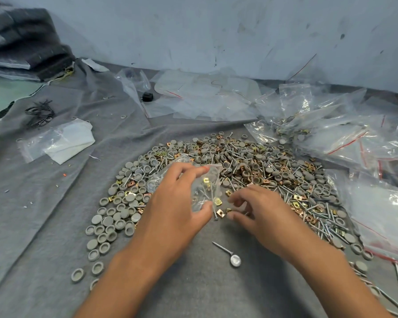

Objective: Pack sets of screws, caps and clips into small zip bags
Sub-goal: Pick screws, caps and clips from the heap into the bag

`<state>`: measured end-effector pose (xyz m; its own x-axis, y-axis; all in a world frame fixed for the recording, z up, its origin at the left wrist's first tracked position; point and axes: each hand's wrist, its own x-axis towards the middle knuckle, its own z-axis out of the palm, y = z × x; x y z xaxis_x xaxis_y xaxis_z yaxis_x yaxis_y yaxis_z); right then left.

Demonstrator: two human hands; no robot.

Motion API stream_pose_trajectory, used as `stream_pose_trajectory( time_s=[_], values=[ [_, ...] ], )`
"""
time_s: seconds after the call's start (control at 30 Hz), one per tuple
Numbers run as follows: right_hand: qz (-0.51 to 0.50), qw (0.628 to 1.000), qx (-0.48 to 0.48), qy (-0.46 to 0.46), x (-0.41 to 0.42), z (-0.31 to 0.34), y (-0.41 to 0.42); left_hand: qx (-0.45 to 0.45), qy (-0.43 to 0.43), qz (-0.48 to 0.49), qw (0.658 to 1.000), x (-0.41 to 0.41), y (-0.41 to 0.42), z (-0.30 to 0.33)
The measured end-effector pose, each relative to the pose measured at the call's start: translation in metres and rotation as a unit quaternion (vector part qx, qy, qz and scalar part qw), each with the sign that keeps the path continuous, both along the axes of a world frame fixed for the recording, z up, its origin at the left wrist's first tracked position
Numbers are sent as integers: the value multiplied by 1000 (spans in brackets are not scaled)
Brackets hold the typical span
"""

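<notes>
The left hand [177,203] holds a small clear plastic zip bag [202,187] over the near side of the heap, thumb and fingers curled round it; silver screws and yellow metal clips show through the film. The right hand [260,212] sits just right of the bag, fingers curled down, thumb and forefinger pinching at a small brass-coloured square clip [228,211] on the cloth.

The heap of round grey plastic caps, long silver screws and brass clips [251,166] spreads across the centre, caps thinning out toward the near left edge. One loose silver screw with a wide flat head [228,254] lies alone on the grey felt cloth [55,203], near the wrists, well apart from the heap.

Filled clear zip bags with red seal strips [365,143] crowd the right edge and touch the heap's right rim. Empty flat clear bags [205,97] lie far, against the pale scuffed wall [216,31]. Bare cloth lies open left of the heap, bounded by a folded white sheet in a clear bag [60,141] and a cluster of black wire ties [40,113].
</notes>
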<state>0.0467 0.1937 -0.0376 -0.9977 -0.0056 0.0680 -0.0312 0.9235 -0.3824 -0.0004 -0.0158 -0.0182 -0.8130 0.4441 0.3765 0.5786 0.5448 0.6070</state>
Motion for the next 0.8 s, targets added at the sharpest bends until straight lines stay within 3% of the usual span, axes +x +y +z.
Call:
stream_pose_trajectory(
  time_s=[0.2,0.4,0.57,0.8],
  values=[
    [14,999,33,-3,-4,-10,-16,-2,-2,0,1000,1,-1,2],
    [48,998,-19,-22,0,-6,-12,-10,-5,-1,1000,0,-1,3],
    [24,979,-161,124,2,20,-11,-6,-8,-3,1000,1,0,3],
    [79,954,-131,258,4,30,-34,2,-9,-6,1000,1,3,-1]
  ],
)
